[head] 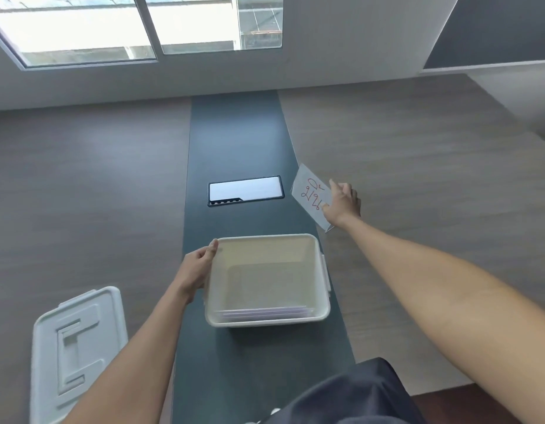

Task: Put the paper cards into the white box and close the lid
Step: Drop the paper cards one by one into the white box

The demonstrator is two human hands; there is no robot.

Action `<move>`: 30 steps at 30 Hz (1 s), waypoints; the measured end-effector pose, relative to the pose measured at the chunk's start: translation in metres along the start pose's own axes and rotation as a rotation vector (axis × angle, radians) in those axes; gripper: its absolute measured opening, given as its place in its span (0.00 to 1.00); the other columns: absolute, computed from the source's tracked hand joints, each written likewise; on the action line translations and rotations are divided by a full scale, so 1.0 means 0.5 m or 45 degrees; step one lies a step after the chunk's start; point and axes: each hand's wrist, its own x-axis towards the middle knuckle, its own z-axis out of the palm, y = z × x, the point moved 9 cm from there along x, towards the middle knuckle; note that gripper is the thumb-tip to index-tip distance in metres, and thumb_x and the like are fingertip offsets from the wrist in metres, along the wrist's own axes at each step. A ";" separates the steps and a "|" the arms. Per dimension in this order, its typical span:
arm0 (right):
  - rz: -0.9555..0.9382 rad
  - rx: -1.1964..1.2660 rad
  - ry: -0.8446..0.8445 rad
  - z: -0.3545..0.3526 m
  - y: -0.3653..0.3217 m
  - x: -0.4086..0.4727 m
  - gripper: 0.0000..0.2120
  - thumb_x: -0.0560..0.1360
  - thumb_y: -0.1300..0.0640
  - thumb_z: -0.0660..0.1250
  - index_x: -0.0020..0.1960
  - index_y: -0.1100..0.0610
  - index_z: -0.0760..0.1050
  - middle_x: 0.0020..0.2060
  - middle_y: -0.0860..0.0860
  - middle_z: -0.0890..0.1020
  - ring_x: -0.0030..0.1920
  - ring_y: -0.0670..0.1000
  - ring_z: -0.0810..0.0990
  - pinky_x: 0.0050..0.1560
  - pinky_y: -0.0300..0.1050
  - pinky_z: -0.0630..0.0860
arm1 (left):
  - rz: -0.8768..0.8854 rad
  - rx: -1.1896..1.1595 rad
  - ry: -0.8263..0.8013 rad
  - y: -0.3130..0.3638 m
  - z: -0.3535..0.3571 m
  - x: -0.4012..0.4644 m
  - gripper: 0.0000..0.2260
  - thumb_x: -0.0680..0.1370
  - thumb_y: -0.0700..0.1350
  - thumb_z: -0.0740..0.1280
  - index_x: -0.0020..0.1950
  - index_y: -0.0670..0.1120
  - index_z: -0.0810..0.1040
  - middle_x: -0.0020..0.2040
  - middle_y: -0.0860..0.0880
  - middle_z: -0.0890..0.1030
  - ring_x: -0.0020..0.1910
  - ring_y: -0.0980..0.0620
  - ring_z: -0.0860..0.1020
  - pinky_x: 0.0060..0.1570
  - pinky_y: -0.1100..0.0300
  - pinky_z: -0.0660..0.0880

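The white box (321, 270) stands open on the dark centre strip of the table, with a few paper cards (265, 312) lying flat along its near inner wall. My left hand (198, 264) grips the box's left rim near the far corner. My right hand (343, 205) is off to the right beyond the box and holds a white paper card (309, 192) with red writing, lifted and tilted above the table. The box's white lid (78, 347) lies on the table at the near left, apart from the box.
A rectangular cable hatch (245, 191) with a dark frame sits in the dark strip (237, 133) beyond the box. Wood-grain table surface (418, 179) spreads to both sides. Dark clothing (357, 393) shows at the bottom edge.
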 end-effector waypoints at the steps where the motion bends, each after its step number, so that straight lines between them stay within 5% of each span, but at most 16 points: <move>1: 0.034 -0.017 -0.054 0.007 0.010 0.001 0.31 0.78 0.54 0.66 0.78 0.55 0.59 0.72 0.59 0.66 0.71 0.62 0.66 0.70 0.50 0.62 | 0.003 -0.004 -0.004 -0.001 0.001 0.002 0.21 0.79 0.62 0.61 0.54 0.48 0.83 0.39 0.50 0.78 0.30 0.53 0.70 0.28 0.65 0.66; 5: 0.046 0.074 -0.133 0.013 0.026 0.014 0.23 0.76 0.63 0.65 0.71 0.56 0.71 0.66 0.59 0.78 0.65 0.62 0.77 0.61 0.52 0.76 | -0.009 -0.011 0.043 -0.005 -0.001 0.000 0.21 0.80 0.60 0.61 0.55 0.45 0.83 0.28 0.58 0.77 0.23 0.60 0.70 0.22 0.69 0.65; 9: 0.096 0.175 -0.118 0.008 0.029 0.019 0.17 0.74 0.66 0.66 0.61 0.59 0.79 0.61 0.59 0.83 0.61 0.61 0.80 0.58 0.49 0.78 | 0.018 0.047 0.056 0.010 0.001 -0.009 0.19 0.82 0.57 0.59 0.56 0.45 0.82 0.20 0.61 0.74 0.18 0.63 0.69 0.18 0.72 0.63; 14: 0.152 0.224 0.010 -0.014 0.021 0.004 0.13 0.73 0.64 0.64 0.54 0.56 0.82 0.55 0.57 0.85 0.54 0.62 0.83 0.52 0.49 0.80 | 0.002 0.034 -0.018 0.007 0.004 -0.007 0.21 0.81 0.61 0.59 0.56 0.47 0.83 0.35 0.56 0.81 0.32 0.57 0.76 0.29 0.65 0.70; 19: 0.072 0.328 0.120 -0.069 -0.009 -0.003 0.13 0.74 0.63 0.64 0.53 0.55 0.84 0.53 0.57 0.86 0.52 0.62 0.83 0.51 0.48 0.80 | 0.015 0.056 0.005 0.013 0.005 -0.017 0.20 0.81 0.60 0.58 0.55 0.46 0.82 0.27 0.60 0.78 0.25 0.64 0.72 0.28 0.66 0.67; 24: -0.080 0.547 0.184 -0.145 -0.054 -0.014 0.14 0.75 0.60 0.65 0.58 0.56 0.83 0.52 0.51 0.86 0.50 0.54 0.83 0.48 0.39 0.75 | 0.062 0.079 0.011 0.022 0.001 -0.017 0.19 0.81 0.61 0.58 0.54 0.49 0.82 0.40 0.53 0.81 0.38 0.52 0.76 0.36 0.60 0.70; 30: -0.198 0.912 0.090 -0.192 -0.102 -0.043 0.11 0.73 0.61 0.70 0.54 0.56 0.85 0.47 0.51 0.87 0.50 0.54 0.86 0.52 0.51 0.84 | 0.091 0.138 -0.001 0.029 0.000 -0.010 0.20 0.81 0.60 0.58 0.58 0.48 0.81 0.51 0.47 0.82 0.41 0.52 0.77 0.42 0.57 0.76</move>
